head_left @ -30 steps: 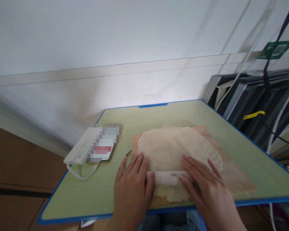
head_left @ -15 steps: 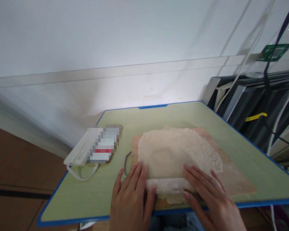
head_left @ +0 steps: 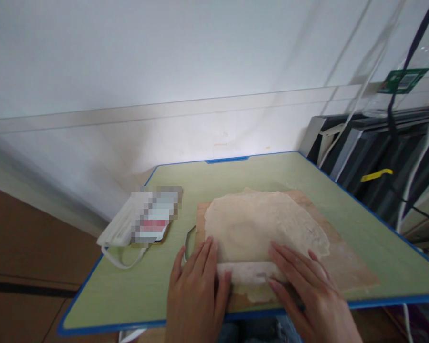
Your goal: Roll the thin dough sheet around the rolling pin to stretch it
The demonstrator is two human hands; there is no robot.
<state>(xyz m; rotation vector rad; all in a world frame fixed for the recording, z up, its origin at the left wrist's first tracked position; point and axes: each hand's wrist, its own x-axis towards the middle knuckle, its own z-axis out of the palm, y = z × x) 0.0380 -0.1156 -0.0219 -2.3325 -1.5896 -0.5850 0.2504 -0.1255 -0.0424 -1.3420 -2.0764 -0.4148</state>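
Observation:
A thin, wide sheet of pale dough [head_left: 250, 224] lies over a wooden board [head_left: 350, 267]. Across its near part runs a floury white rolling pin [head_left: 246, 273]. My left hand [head_left: 196, 281] holds the pin's left end, fingers stretched forward over it and thumb on the near side. At the other end my right hand [head_left: 307, 281] has its fingers laid over the pin, the thumb closer to me. Both pin ends are hidden under the hands. A strip of dough shows on the near side of the pin.
The board rests on a green table [head_left: 128, 290] with a blue edge. A blurred-out phone [head_left: 155, 219] and a white case-like item [head_left: 123, 221] with a strap lie left. A thin metal loop [head_left: 188, 243] is beside the board. Dark panels [head_left: 372, 147] and cables stand right.
The rolling pin has turned slightly, and a dark mark now shows on it. Both hands have shifted a little forward with it. The dough sheet looks about the same.

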